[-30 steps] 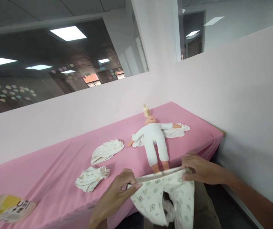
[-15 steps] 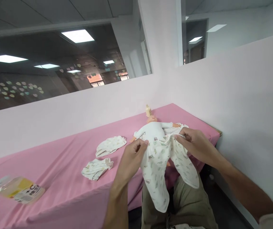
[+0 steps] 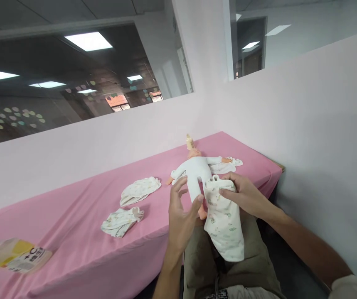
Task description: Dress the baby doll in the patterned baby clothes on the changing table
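My right hand (image 3: pixel 243 193) pinches the waistband end of white printed baby pants (image 3: pixel 225 224), which hang folded with the legs together above my lap. Just left of the pants, my left hand (image 3: pixel 183 211) has its thumb and fingers spread apart and holds nothing. Beyond both hands a baby doll (image 3: pixel 196 168) in a white body lies on its back with arms stretched out. White printed cloth (image 3: pixel 223 167) lies beneath its arm on the right, partly hidden by the doll.
A pink-covered table (image 3: pixel 81 207) runs along the wall. On it lie a folded printed cloth (image 3: pixel 141 191), a smaller printed garment (image 3: pixel 122 221) and, front left, a clear bottle with a yellow label (image 3: pixel 19 254). A small yellowish bottle (image 3: pixel 190 142) stands behind the doll's head.
The pants, earlier spread between both hands with legs apart, are now folded together in my right hand. My left hand has let go and opened. The doll's legs now show.
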